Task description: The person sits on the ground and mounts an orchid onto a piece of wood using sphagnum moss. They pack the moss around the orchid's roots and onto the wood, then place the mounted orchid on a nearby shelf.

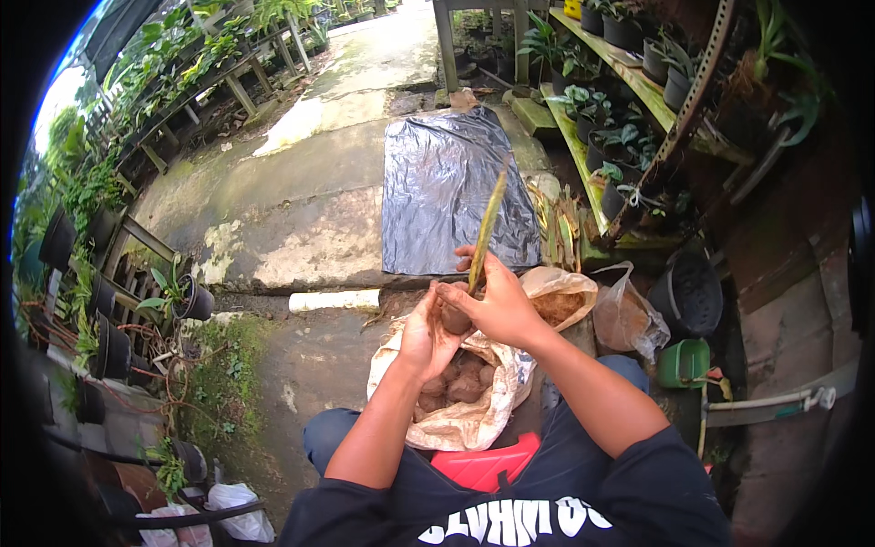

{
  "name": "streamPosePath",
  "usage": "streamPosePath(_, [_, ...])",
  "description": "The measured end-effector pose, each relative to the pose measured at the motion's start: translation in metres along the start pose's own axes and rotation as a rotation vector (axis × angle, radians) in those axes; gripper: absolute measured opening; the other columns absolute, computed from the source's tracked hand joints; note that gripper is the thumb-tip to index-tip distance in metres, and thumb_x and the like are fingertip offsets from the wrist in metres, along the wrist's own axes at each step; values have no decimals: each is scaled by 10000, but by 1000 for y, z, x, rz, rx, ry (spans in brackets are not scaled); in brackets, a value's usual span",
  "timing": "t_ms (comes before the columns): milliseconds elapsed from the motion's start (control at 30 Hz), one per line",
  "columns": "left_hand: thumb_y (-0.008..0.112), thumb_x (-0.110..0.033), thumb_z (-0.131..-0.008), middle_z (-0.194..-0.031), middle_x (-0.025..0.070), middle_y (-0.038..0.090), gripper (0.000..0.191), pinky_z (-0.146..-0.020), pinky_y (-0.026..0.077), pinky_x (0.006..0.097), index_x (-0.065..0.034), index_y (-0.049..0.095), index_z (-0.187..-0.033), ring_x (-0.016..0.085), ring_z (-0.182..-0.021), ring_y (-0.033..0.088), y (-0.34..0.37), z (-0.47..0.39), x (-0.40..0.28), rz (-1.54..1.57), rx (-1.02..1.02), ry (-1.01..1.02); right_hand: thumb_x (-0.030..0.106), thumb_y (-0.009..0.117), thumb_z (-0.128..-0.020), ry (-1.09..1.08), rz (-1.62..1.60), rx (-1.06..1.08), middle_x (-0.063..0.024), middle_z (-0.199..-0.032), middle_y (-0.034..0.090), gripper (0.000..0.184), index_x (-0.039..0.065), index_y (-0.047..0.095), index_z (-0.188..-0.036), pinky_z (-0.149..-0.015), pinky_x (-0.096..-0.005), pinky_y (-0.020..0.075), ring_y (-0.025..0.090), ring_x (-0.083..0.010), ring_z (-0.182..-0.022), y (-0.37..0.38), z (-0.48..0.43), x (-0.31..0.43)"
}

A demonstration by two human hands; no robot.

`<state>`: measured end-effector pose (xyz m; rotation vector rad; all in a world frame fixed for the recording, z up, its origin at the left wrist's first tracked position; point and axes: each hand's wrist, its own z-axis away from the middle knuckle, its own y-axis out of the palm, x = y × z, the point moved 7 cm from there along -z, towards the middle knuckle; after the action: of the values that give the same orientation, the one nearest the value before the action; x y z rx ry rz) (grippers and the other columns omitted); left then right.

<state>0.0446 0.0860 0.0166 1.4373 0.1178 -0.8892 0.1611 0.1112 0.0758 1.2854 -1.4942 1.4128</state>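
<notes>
My left hand (pixel 427 338) cups a brown, soil-like ball (pixel 454 318) above an open sack. A long, narrow yellow-green leaf (pixel 489 222) stands up from the ball, tilted a little to the right. My right hand (pixel 504 301) grips the leaf low down, its thumb by the top of the ball. Whether the leaf's lower end is pushed into the ball is hidden by my fingers. Below my hands, several similar brown lumps (pixel 468 383) fill the white woven sack (pixel 454 437), whose rim is rolled down between my knees.
A black plastic sheet (pixel 444 198) lies ahead on concrete. Cut leaf strips (pixel 560 229) lie to its right. Nearby are a bag of brown fibre (pixel 557 301), a tied clear bag (pixel 629 318), a black pot (pixel 685 294) and a green container (pixel 683 364). Plant shelves (pixel 636 68) flank the right.
</notes>
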Motion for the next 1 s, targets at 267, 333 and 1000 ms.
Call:
streamPosePath(267, [402, -336, -1123, -1600, 161, 386, 614, -1212, 311, 408, 24, 259, -1600, 264, -1478, 377, 15, 15, 9, -684, -20, 341, 370, 676, -1002, 606, -890, -33, -23, -1110, 623, 355, 113, 586, -1229, -855, -358, 521, 614, -155, -1017, 48, 26, -59])
streamPosePath(333, [448, -278, -1109, -1528, 167, 471, 580, -1195, 317, 391, 45, 316, -1573, 262, -1419, 444, 21, 20, -1, -857, 22, 418, 361, 672, -1008, 553, -923, -40, 68, -854, 625, 179, 196, 671, -1079, -680, -304, 511, 624, -84, -775, 40, 26, -53])
streamPosePath(1000, [751, -277, -873, -1545, 176, 417, 904, -1129, 383, 519, -96, 263, -1612, 363, -1441, 384, -184, 19, 195, -2332, 347, -374, 430, 739, -924, 340, -229, -20, -117, -816, 715, 449, -13, 744, -997, -744, -366, 522, 683, -203, -770, -29, 19, -47])
